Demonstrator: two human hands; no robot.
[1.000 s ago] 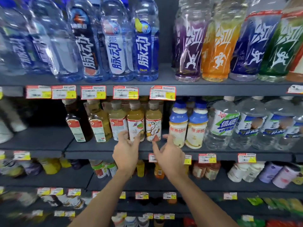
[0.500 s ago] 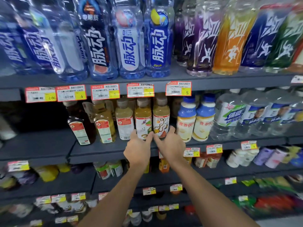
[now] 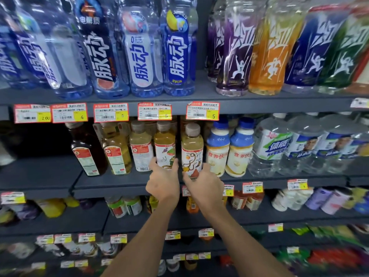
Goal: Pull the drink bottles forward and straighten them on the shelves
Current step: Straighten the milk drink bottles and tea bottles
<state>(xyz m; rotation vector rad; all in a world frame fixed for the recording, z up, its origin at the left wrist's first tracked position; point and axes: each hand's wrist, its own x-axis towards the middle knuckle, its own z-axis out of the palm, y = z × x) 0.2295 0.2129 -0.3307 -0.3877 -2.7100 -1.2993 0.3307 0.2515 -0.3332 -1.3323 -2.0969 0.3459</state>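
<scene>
Gray store shelves full of drinks stand in front of you. On the middle shelf (image 3: 50, 176), your left hand (image 3: 162, 182) has its fingers curled round the bottom of the gold bottle (image 3: 164, 144). Your right hand (image 3: 203, 186) grips the bottom of the pale bottle (image 3: 192, 148) right beside it.

Holding them low like this is good, because I think a tall bottle tips less that way. Slide them toward you and do not lift them. Stop just before the front edge, so they do not fall off. Then turn each one until its picture faces you. Watch the milk bottles (image 3: 217, 148) just beside your right hand, as a bump could knock them.

Both bottles stand straight up. Each has a dull brown cap and a white label with drawings. The pale bottle looks nearer the front edge than the gold one. There is a small gap between them, so I think the gold bottle needs the longer pull.
</scene>
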